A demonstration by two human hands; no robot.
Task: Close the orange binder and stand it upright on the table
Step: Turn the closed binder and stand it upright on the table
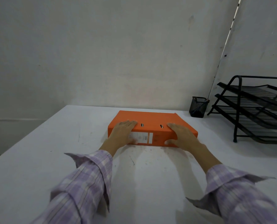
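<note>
The orange binder (152,122) lies flat and closed on the white table (37,151), its labelled spine facing me. My left hand (123,133) grips the spine's left end, fingers over the top cover and thumb against the spine. My right hand (181,135) grips the right end the same way, thumb pressed on the spine near the table. Both sleeves are lilac plaid.
A black mesh pen cup (198,107) stands at the back right against the wall. Beside it, a black wire three-tier paper tray (254,110) fills the right edge. The wall rises just behind the binder. The table's left edge runs diagonally.
</note>
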